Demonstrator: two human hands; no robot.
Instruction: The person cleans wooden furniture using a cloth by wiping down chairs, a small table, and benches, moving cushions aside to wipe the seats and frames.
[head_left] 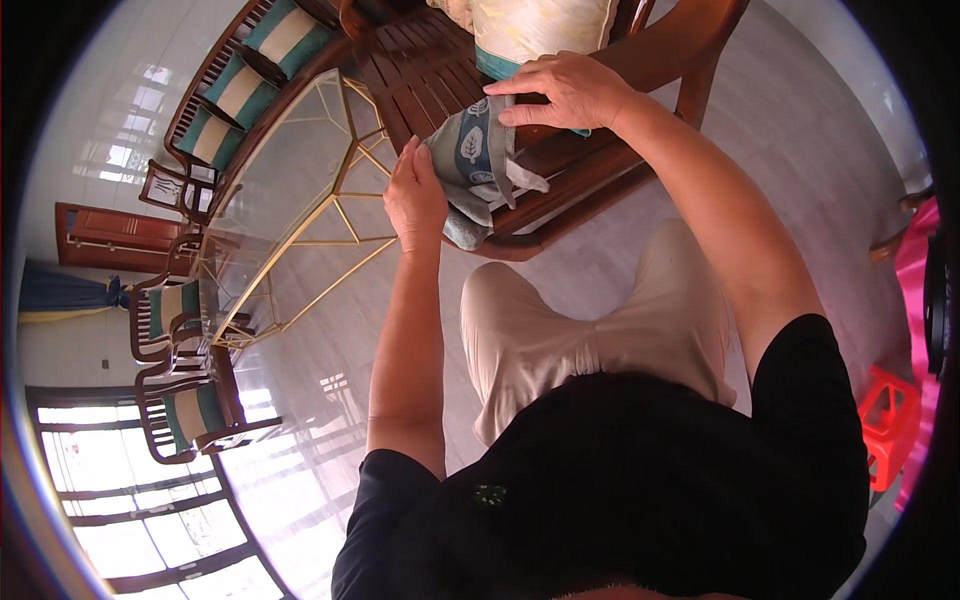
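Observation:
My left hand [415, 198] and my right hand [570, 92] hold a soft grey-green cloth [450, 150] between them. It has a dark teal band with pale leaf shapes. The left hand grips the cloth's left edge with thumb and fingers together. At the top right corner, the right thumb and fingertips pinch it. The lower part hangs in folds, with a pale flap at the right side, in front of a dark wooden slatted seat [410, 65]. Whether it is a towel or a cover I cannot tell.
A cream cushion [545, 30] with a teal edge rests on the seat behind my right hand. To the left stands a glass table [290, 165] with gold legs. Beyond it are wooden chairs and a cushioned bench [235, 95]. A red plastic stool [887, 425] is at far right.

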